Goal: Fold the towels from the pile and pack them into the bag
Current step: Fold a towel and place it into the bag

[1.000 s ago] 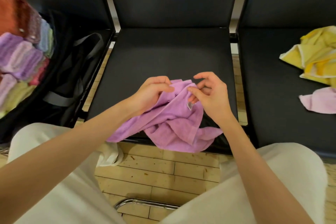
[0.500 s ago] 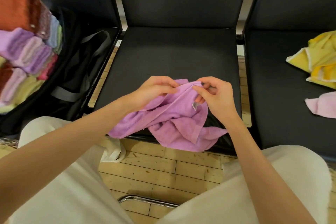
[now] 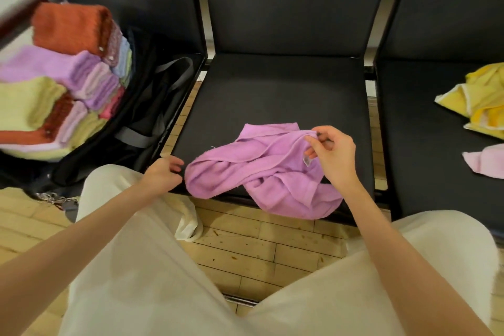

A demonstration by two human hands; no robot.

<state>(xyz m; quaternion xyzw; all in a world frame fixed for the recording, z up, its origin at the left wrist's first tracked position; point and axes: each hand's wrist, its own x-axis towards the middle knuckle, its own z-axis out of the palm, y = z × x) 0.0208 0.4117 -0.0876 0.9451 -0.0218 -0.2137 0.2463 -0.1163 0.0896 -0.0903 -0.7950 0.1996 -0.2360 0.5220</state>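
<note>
A crumpled purple towel [image 3: 261, 169] lies on the middle black chair seat [image 3: 272, 90], and part of it hangs over the front edge. My right hand [image 3: 332, 155] pinches the towel's upper right edge, beside a small label. My left hand [image 3: 163, 174] is at the seat's front left corner, just left of the towel's end, with loosely curled fingers and no cloth in them. The open black bag [image 3: 152, 106] on the left chair holds several folded towels [image 3: 62, 76] in orange, purple and pale yellow. The loose pile, yellow towels [image 3: 480, 101] and a pink one [image 3: 485, 161], lies on the right chair.
The three black chairs stand side by side with narrow gaps between them. The bag's grey straps [image 3: 174, 73] hang toward the middle chair. My knees in light trousers [image 3: 136, 267] are close to the seat's front, above a wooden floor [image 3: 272, 248].
My left hand let go of the purple towel and moved down and left to the seat's corner. The towel now lies spread wider on the seat. My right hand still pinches its edge.
</note>
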